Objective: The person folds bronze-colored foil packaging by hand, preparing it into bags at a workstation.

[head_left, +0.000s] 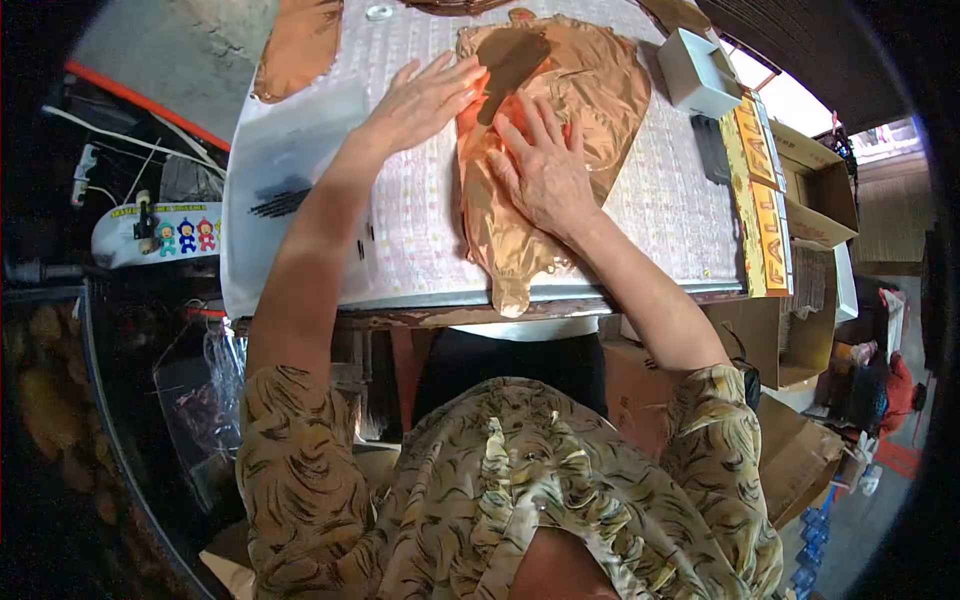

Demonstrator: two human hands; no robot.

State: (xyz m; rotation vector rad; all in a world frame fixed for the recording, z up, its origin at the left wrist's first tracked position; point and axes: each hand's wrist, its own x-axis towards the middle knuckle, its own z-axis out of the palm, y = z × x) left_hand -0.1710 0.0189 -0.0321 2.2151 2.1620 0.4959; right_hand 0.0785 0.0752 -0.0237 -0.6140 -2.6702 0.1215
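Observation:
A flat copper-coloured foil balloon (600, 85) lies wrinkled on the patterned table cover, its narrow tab at the table's front edge. My left hand (425, 102) is open, fingers stretched out, with the fingertips at the balloon's left edge. Further right, my right hand (548, 172) rests palm down on the foil, fingers spread and nothing gripped. Part of the balloon is hidden beneath this hand. A dark shadow falls across the foil between the two hands.
Another copper foil piece (298, 50) lies at the back left, near a small ring-shaped roll (380, 12). Thin black sticks (282, 200) lie on clear plastic at left. A white box (690, 75) and yellow-orange lettered packs (768, 220) line the right side, beside cardboard boxes (815, 190).

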